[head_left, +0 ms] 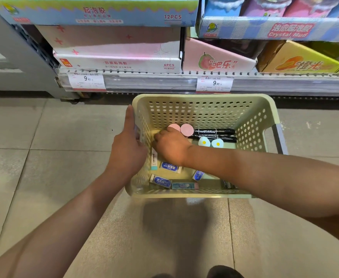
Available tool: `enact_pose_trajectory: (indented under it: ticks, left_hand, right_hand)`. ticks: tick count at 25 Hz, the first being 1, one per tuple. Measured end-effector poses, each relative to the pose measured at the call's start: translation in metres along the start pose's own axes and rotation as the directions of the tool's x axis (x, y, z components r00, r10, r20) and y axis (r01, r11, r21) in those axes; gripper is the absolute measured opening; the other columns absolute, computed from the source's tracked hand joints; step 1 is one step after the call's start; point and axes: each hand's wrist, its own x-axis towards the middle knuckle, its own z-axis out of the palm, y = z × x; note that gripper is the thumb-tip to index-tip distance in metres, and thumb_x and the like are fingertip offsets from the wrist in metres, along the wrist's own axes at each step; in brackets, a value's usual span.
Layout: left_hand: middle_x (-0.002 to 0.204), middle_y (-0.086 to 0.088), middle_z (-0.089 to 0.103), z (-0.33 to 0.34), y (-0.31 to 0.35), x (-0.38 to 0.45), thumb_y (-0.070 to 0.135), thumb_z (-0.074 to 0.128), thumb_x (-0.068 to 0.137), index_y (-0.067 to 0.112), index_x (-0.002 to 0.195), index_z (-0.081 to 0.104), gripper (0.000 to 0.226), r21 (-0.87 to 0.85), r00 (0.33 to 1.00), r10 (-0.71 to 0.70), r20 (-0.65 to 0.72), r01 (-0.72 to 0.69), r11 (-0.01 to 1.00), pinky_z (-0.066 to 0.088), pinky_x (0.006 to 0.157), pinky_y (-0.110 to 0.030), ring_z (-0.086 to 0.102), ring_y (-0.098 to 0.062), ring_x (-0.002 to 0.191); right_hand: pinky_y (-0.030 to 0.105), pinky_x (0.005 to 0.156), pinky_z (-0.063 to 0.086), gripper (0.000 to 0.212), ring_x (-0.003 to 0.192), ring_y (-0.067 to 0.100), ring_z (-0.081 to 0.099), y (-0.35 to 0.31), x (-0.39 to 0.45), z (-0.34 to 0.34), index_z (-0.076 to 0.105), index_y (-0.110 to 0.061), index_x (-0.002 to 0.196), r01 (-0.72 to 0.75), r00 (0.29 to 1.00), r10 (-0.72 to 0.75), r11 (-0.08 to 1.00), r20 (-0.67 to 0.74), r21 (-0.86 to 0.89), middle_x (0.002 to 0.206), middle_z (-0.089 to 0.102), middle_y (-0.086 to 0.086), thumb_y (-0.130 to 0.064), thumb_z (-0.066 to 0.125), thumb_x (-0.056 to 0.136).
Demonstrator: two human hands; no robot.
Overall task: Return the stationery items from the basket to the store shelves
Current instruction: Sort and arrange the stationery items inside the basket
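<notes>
A pale green perforated basket (204, 109) stands on the floor below the store shelf (164, 81). My left hand (126, 149) grips its left rim, thumb pointing up along the wall. My right hand (171, 146) reaches inside near the left wall; its fingers point down and are hidden, so I cannot tell whether they hold anything. In the basket lie two pink round discs (187, 129), two black markers (214, 131), two egg-shaped erasers (217, 143), three blue-labelled erasers (169, 167), a teal and pink eraser (184, 185) and a white barcoded bar (154, 159).
The shelf carries boxed slime packs: a pink box (116, 51), a guava-print box (216, 61), a yellow box (301, 61). Price tags (86, 81) hang on the shelf edge. Grey floor tiles (54, 127) surround the basket. My shoe tips (222, 272) show at the bottom.
</notes>
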Motion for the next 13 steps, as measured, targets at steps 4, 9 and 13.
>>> enact_pose_trajectory:
  ticks: [4, 9, 13]
  left_hand:
    - [0.112, -0.001, 0.057, 0.003, -0.004, 0.002, 0.003, 0.046, 0.088, 0.033, 0.15, -0.001, 0.083, -0.015, 1.0, -0.016, -0.018, 0.016, 1.0, 0.039, 0.072, -0.028, 0.053, -0.012, 0.076]
    - [0.137, -0.006, 0.049, 0.007, -0.013, 0.007, 0.004, 0.046, 0.088, 0.036, 0.149, -0.002, 0.084, 0.009, 0.999, 0.002, -0.051, -0.002, 1.0, 0.04, 0.075, -0.027, 0.057, -0.021, 0.097]
    - [0.136, -0.006, 0.049, 0.006, -0.01, 0.006, 0.003, 0.044, 0.088, 0.036, 0.149, -0.002, 0.083, 0.006, 0.999, 0.004, -0.053, -0.004, 1.0, 0.04, 0.074, -0.028, 0.054, -0.02, 0.094]
  right_hand:
    - [0.036, 0.093, 0.037, 0.025, 0.106, 0.026, 0.058, -0.003, 0.023, 0.005, 0.06, -0.018, 0.112, -0.09, 0.991, 0.096, 0.993, 0.089, -0.071, 0.114, 0.061, 0.006, -0.019, 0.051, 0.089]
    - [0.039, 0.101, 0.032, 0.029, 0.113, 0.023, 0.054, -0.004, 0.032, 0.008, 0.057, -0.022, 0.117, -0.048, 0.991, 0.066, 0.988, 0.119, -0.144, 0.119, 0.06, 0.002, -0.029, 0.053, 0.089]
    - [0.04, 0.105, 0.03, 0.032, 0.115, 0.025, 0.054, -0.001, 0.028, 0.009, 0.055, -0.02, 0.123, -0.038, 0.992, 0.05, 0.994, 0.116, -0.102, 0.128, 0.052, 0.007, -0.023, 0.048, 0.092]
